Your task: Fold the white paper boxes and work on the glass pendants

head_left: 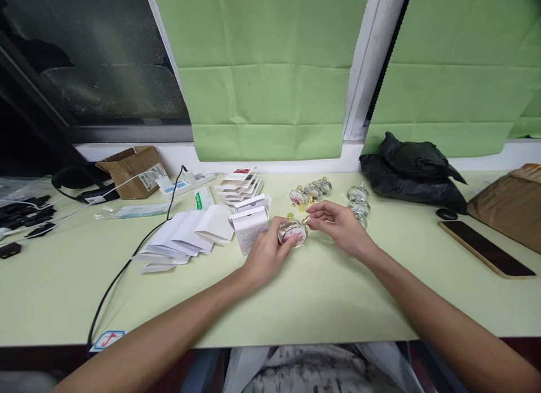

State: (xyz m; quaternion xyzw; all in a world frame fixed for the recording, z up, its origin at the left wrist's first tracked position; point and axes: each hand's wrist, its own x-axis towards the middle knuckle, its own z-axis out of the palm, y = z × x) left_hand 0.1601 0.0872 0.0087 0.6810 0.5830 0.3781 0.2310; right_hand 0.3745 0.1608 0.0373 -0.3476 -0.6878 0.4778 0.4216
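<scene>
My left hand (pixel 267 252) is wrapped round a round, clear glass perfume bottle (pixel 295 233) with a pinkish picture on it, tilted so its neck points up and right. At that gold neck, the fingertips of my right hand (pixel 333 224) pinch the small gold top (pixel 306 219). Just behind the held bottle are small yellow pieces (pixel 290 216). Farther back stands a row of similar bottles (pixel 313 190) with gold tops. Several more bottles (pixel 357 199) form a line beyond my right hand. White cartons (pixel 250 226) stand right beside my left hand.
Flattened white cartons (pixel 181 235) are fanned out to the left, with folded cards (pixel 240 185) behind. A black cable (pixel 122 272) crosses the table (pixel 321 303). At the right are a phone (pixel 486 249), a black bag (pixel 414 176) and a cardboard box (pixel 511 207); another box (pixel 134 172) sits back left.
</scene>
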